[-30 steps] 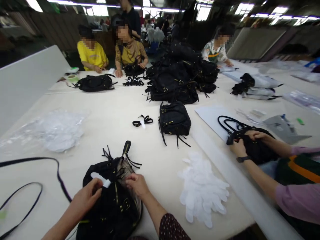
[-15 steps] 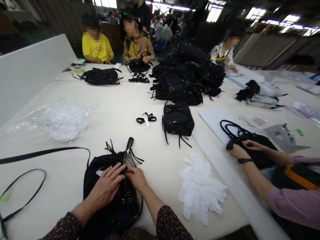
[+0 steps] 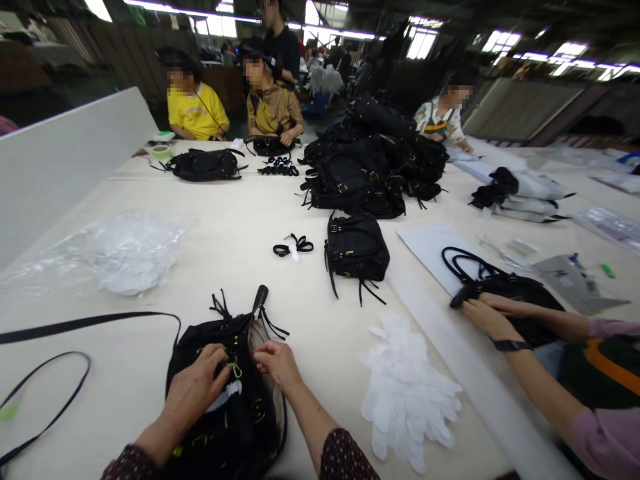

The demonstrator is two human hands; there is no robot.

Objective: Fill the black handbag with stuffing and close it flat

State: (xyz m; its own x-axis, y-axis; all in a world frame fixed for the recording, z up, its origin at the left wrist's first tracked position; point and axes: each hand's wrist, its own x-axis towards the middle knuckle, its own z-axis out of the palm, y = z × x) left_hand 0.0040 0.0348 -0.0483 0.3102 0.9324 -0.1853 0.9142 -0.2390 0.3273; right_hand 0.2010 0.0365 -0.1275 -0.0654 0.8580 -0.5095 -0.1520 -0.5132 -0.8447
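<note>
The cream worktop [image 3: 240, 227] runs from the near edge to the far side, where other people sit. A pile of black bags [image 3: 370, 167] stands at the far centre. At far left lies a heap of clear plastic [image 3: 125, 253].

The black bag [image 3: 250, 433] lies at the near edge, left of centre, directly in front of the person. Its long axis runs near to far. Its tasselled top and strap tab point to the far side, tilted slightly right, and its beige lining shows along the right rim.

A stack of white scalloped pieces [image 3: 407, 393] lies just to the right of it, apart from it. A smaller black bag [image 3: 356, 247] sits beyond, mid-worktop. A long black strap [image 3: 90, 322] loops away to the left.

At right, a co-worker's hand [image 3: 487, 317] rests on another dark bag [image 3: 520, 293].

The left hand [image 3: 197, 390] lies on the bag's front with its fingers curled down. Whether it grips anything I cannot tell. The right hand [image 3: 277, 363] is closed, with its fingertips pinching the bag's rim at the lining.

A white scalloped piece [image 3: 225, 395] lies on the bag, partly under the left fingers. A gold clasp [image 3: 234, 369] sits between the two hands.
</note>
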